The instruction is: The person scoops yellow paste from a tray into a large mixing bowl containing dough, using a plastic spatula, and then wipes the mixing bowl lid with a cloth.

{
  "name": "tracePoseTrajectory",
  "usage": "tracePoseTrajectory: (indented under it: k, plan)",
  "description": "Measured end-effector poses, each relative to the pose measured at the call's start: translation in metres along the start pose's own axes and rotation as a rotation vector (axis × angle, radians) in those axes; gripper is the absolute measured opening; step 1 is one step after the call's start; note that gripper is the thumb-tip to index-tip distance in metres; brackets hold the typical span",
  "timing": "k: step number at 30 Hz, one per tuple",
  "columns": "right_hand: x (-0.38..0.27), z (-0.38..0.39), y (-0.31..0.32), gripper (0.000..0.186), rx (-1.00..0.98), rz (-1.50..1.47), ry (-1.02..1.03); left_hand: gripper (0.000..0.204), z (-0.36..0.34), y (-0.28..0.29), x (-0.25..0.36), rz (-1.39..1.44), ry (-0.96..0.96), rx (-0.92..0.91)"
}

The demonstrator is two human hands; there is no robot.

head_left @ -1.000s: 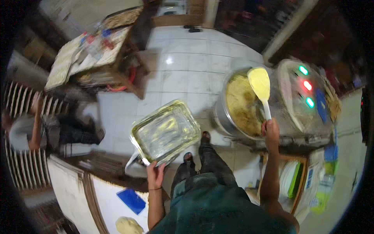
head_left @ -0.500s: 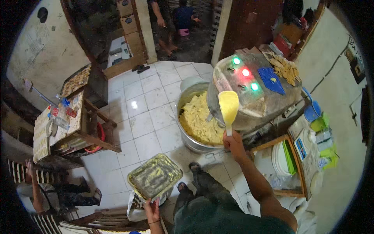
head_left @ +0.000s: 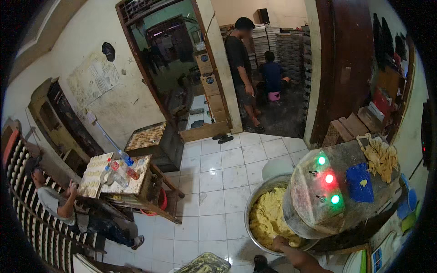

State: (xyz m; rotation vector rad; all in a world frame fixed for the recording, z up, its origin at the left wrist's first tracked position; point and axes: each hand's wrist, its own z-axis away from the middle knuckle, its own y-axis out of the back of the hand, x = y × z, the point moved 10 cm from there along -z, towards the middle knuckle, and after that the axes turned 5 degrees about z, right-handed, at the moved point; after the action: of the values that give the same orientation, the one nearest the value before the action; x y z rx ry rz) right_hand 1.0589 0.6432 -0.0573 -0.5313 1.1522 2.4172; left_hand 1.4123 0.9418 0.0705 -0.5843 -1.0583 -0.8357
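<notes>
Yellow dough (head_left: pixel 266 214) fills a large metal mixing bowl (head_left: pixel 248 211) under the mixer head. My right hand (head_left: pixel 280 243) reaches in over the bowl's near rim, closed round the spatula's handle. The spatula's blade does not show apart from the dough. At the bottom edge lies part of a rectangular metal tray (head_left: pixel 207 265) smeared with yellow. My left hand is out of the picture, so its hold on the tray is hidden.
The mixer head (head_left: pixel 314 204) carries green and red lights, a blue scraper (head_left: pixel 360 184) and a crumpled cloth (head_left: pixel 378 154). Left, a worktable (head_left: pixel 141 182) holds bottles and dough pieces; a person (head_left: pixel 59 200) stands beside it. Two more people are beyond the doorway.
My right hand has gone from holding the spatula up beside the mixer to down in the bowl. The view has tilted up, leaving the tray at the bottom edge and my left hand outside.
</notes>
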Motion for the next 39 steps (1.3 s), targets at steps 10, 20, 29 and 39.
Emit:
tracePoseTrajectory:
  k: [10, 20, 29, 39]
  plan:
    - [0.021, -0.056, 0.004, 0.024, 0.523, 0.158, 0.131, 0.032, 0.017, 0.007, 0.002, -0.281, -0.200, -0.024]
    - [-0.114, 0.196, 0.060, 0.029, 0.877, -0.345, 0.459, 0.026, 0.036, 0.033, 0.001, 0.813, 0.014, -0.444]
    - [-0.078, 0.350, -0.063, 0.036, 0.772, -0.762, 0.175, 0.032, 0.011, 0.035, -0.102, 0.505, 0.456, -0.358]
    - [0.058, 0.509, -0.097, 0.042, 0.773, -0.657, 0.010, 0.023, 0.093, -0.093, -0.137, 0.383, 0.608, -0.691]
